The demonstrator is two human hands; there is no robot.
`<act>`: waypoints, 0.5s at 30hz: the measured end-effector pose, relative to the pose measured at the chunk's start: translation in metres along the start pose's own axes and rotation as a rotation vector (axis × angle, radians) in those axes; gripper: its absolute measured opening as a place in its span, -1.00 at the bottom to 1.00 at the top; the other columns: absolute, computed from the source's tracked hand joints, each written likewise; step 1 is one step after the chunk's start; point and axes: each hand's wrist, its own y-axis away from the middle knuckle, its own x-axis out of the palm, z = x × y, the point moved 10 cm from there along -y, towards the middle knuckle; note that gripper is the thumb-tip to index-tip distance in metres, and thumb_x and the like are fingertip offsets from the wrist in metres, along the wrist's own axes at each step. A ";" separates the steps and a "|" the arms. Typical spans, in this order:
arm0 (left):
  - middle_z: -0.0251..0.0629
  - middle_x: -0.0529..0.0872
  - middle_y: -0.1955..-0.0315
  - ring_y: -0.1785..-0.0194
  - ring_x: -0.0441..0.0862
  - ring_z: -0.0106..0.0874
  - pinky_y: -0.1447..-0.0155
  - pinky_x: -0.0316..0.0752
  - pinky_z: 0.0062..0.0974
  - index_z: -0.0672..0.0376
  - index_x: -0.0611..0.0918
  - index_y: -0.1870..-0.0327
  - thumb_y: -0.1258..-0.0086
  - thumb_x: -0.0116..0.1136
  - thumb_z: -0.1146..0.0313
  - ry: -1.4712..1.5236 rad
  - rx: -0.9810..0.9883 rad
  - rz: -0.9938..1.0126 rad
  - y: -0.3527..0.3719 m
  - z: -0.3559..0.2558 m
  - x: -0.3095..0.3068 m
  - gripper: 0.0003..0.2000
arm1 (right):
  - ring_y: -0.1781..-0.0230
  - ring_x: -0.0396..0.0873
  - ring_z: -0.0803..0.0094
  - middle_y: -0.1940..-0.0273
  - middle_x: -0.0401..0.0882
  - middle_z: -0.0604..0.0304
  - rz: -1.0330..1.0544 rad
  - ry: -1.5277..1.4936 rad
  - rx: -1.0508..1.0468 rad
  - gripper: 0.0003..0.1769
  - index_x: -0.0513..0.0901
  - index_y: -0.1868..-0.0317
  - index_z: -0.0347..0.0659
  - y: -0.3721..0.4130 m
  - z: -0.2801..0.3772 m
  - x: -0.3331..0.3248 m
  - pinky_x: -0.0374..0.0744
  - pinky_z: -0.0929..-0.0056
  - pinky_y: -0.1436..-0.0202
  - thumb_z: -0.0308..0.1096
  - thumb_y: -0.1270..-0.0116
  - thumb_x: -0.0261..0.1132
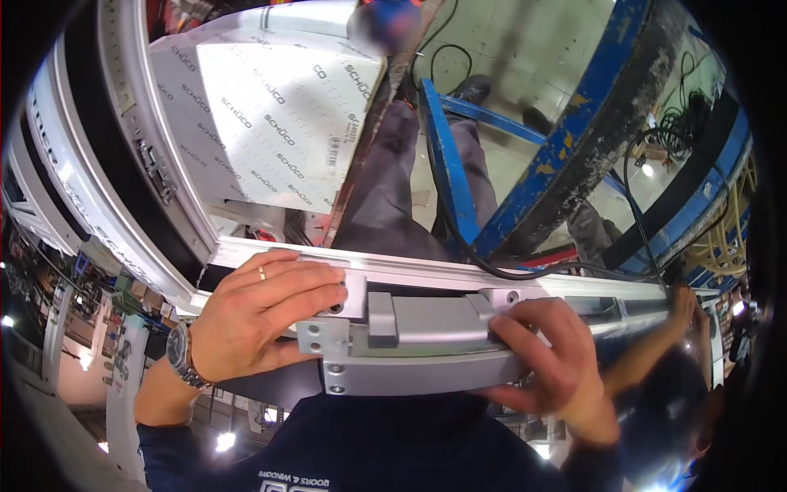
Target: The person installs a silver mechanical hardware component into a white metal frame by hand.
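Observation:
A silver door closer [441,320] lies across a long aluminium profile [410,262] in front of my chest. My left hand [254,316] holds its left end, fingertips on a small end block [354,297] with a screw hole and thumb underneath, beside a drilled metal bracket [321,338]. At the other end, my right hand [551,353] wraps round the closer, index fingertip on the housing and thumb below the curved silver cover [426,375]. A second block with a hole [502,297] sits near the right fingertips. My right palm is hidden.
A Schüco-printed carton [262,115] stands beyond the profile, left of my legs. Blue steel frame bars [566,123] rise at the right, with a black cable [635,189] draped over the profile. A co-worker's arm [656,348] reaches in at the right. Another upright frame profile [156,156] meets the left corner.

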 end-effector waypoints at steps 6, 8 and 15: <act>-0.17 0.77 -0.30 -0.33 0.73 -0.13 -0.46 0.56 -0.09 0.14 0.76 -0.27 -0.30 0.47 0.03 -0.022 0.032 -0.031 -0.002 -0.001 -0.002 -0.44 | 0.13 0.64 0.09 0.01 0.64 0.07 0.104 0.109 -0.001 -0.08 0.68 -0.24 -0.22 -0.016 0.012 0.004 0.63 0.17 0.08 -0.19 0.26 0.76; -0.17 0.78 -0.27 -0.31 0.74 -0.13 -0.44 0.57 -0.10 0.14 0.76 -0.25 -0.29 0.49 0.06 -0.013 0.035 -0.046 -0.003 -0.002 -0.004 -0.45 | 0.13 0.64 0.10 0.02 0.64 0.07 0.067 0.127 0.000 -0.05 0.67 -0.25 -0.23 -0.016 0.012 0.005 0.63 0.17 0.08 -0.19 0.29 0.75; -0.16 0.79 -0.21 -0.26 0.75 -0.14 -0.42 0.58 -0.10 0.17 0.77 -0.20 -0.25 0.50 0.14 0.035 0.041 -0.066 -0.007 -0.002 -0.006 -0.50 | 0.08 0.67 0.11 0.03 0.68 0.03 0.074 0.104 -0.042 -0.01 0.68 -0.25 -0.28 -0.018 0.011 0.003 0.64 0.16 0.04 -0.17 0.35 0.73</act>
